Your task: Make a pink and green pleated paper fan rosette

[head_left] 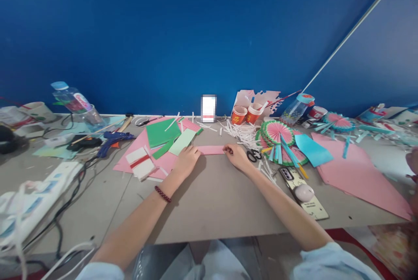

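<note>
Much of the near half of the grey table (209,204) lay bare, an open stretch running from the front edge up to the hands. It was hemmed on the left by a white power strip (42,193) with its dark cables, and on the right by a phone (302,188) lying just beside the right forearm. Farther back things crowded closer: scissors (252,155) lay just beside the right hand with white paper shreds (243,133) behind them, and green sheets (161,134) lay on pink paper behind the left hand. The left hand (187,160), a bead bracelet (162,194) on its wrist, lay knuckles up with its fingers curled down onto the left end of a pink paper strip (210,150). The right hand (237,156) had its fingers bent down and closed on the right end. The strip lay flat between them, near the middle of the table. Folded paper fans (277,134), a large pink sheet (355,175) and red paper cups (244,115) filled the right side. A plastic bottle (76,102) and a blue glue gun (114,138) sat to the left. A deep blue wall (196,32) rose straight behind the table's far edge.
</note>
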Available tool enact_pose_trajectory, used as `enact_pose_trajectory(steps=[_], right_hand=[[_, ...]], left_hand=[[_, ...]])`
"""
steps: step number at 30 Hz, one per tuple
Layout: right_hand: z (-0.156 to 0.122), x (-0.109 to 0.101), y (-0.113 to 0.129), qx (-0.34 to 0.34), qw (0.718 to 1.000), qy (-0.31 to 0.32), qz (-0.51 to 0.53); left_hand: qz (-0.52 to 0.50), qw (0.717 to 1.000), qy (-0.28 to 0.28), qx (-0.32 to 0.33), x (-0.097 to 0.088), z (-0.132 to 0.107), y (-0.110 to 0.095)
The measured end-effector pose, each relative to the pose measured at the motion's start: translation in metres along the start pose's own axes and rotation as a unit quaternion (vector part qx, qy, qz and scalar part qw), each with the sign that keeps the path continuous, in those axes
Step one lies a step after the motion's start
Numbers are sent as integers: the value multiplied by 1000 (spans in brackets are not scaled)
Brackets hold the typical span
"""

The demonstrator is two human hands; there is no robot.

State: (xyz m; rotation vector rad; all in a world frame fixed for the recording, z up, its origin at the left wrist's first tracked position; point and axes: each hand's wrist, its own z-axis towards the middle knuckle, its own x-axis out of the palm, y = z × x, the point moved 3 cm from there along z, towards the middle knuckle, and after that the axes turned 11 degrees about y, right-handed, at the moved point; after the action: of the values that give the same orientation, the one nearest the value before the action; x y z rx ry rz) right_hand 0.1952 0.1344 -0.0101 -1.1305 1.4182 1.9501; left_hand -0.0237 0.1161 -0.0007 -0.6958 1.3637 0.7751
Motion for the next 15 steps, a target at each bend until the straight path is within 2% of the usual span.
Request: enact_pose_trajectory(steps=[7, 12, 15], right_hand=[[-3, -3, 10, 25, 998, 23, -61], [-9, 0, 16, 28, 996, -5, -82], [-12, 3, 22, 20, 991, -15, -135]], left_hand=[[20, 1000, 6, -16, -8, -4, -19], [35, 998, 15, -44, -8, -8, -30], [56, 996, 28, -58, -7, -10, -37]])
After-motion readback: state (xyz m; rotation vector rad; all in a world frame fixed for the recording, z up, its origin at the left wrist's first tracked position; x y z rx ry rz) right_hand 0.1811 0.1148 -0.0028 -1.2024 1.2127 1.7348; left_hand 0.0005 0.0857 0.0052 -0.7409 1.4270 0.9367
